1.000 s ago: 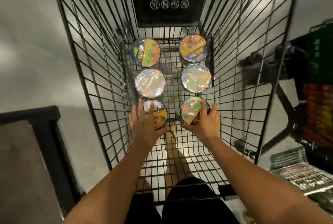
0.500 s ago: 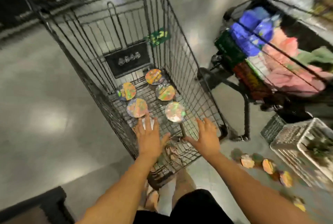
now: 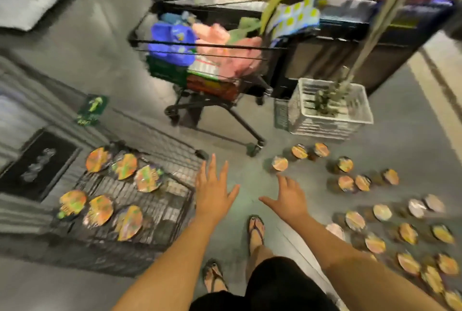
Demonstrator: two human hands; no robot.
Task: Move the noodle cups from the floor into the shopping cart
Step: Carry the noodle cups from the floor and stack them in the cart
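Left hand (image 3: pixel 212 195) and right hand (image 3: pixel 287 200) have left the cart (image 3: pixel 172 160) and swung right toward the floor cups (image 3: pixel 355 220).
Both are open, fingers spread, holding nothing. Six cups (image 3: pixel 97 209) sit in the cart, left. Probably best: crouch, grip the nearest two by their sides, keep them upright.

Black wire shopping cart (image 3: pixel 172 150), orange-green cup lids (image 3: pixel 124 166), grey floor (image 3: pixel 250 200).

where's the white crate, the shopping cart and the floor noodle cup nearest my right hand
white crate (image 3: pixel 325 127): head view, on its front wall
shopping cart (image 3: pixel 160 208): head view, on its bare wire floor
noodle cup (image 3: pixel 280 163): head view, on its lid, just beyond the right hand (image 3: pixel 290 200)
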